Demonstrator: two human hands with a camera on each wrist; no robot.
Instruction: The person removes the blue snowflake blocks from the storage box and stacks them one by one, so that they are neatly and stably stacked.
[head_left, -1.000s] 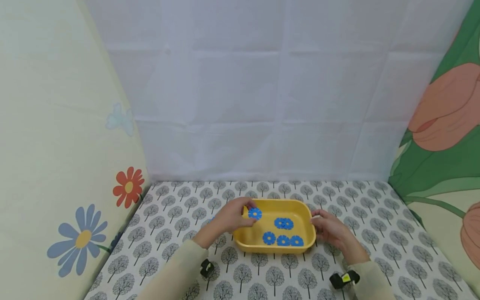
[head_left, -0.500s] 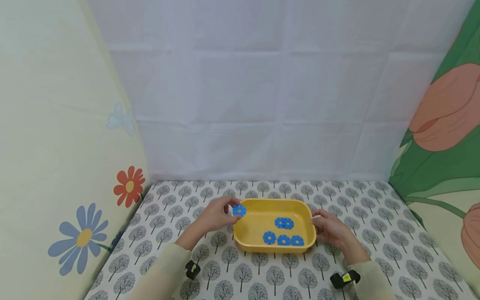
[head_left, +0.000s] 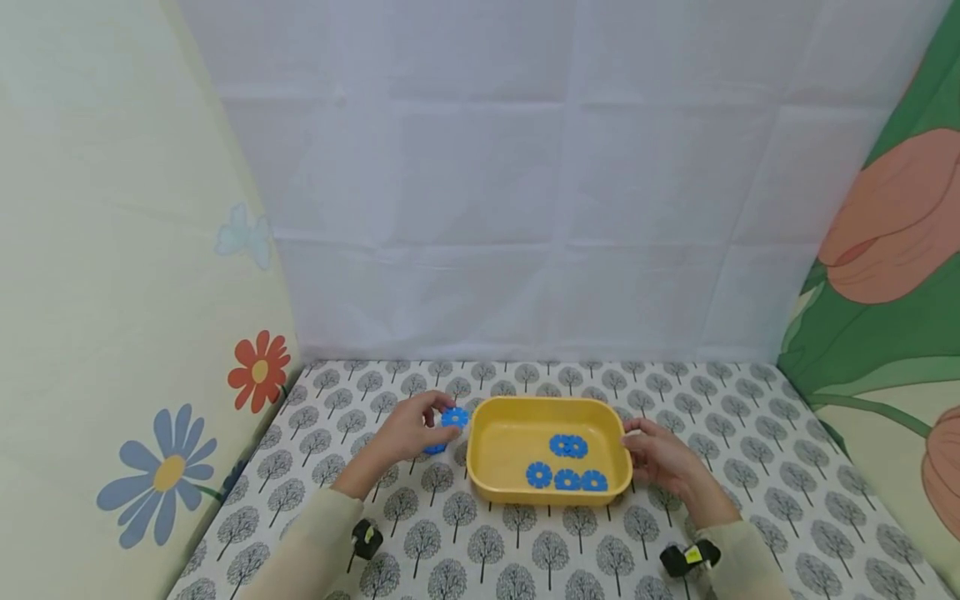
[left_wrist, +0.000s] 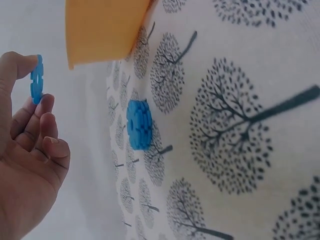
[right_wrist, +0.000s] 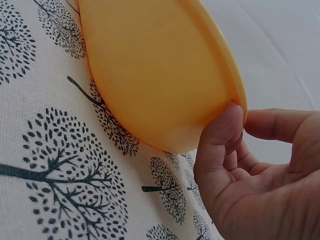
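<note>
Between thumb and fingertips, my left hand [head_left: 411,429] pinches a blue notched disc [left_wrist: 37,79], raised above the cloth just left of the yellow tray [head_left: 551,498]. Under it on the cloth lies a short stack of similar blue discs [left_wrist: 139,125], mostly covered by the hand in the head view. My right hand [head_left: 663,456] grips the tray's right rim, thumb and fingers on either side of it, as the right wrist view shows. Inside the tray lie several more blue discs [head_left: 538,475], some overlapping, toward its right and front.
A white cloth printed with trees [head_left: 517,546] covers the table. White fabric [head_left: 480,208] hangs behind, with flower-patterned panels at the left [head_left: 135,275] and right [head_left: 885,350] sides.
The left hand has carried its blue disc leftward out over the tray's left rim, to above the stack on the cloth. The right hand and the tray stay put.
</note>
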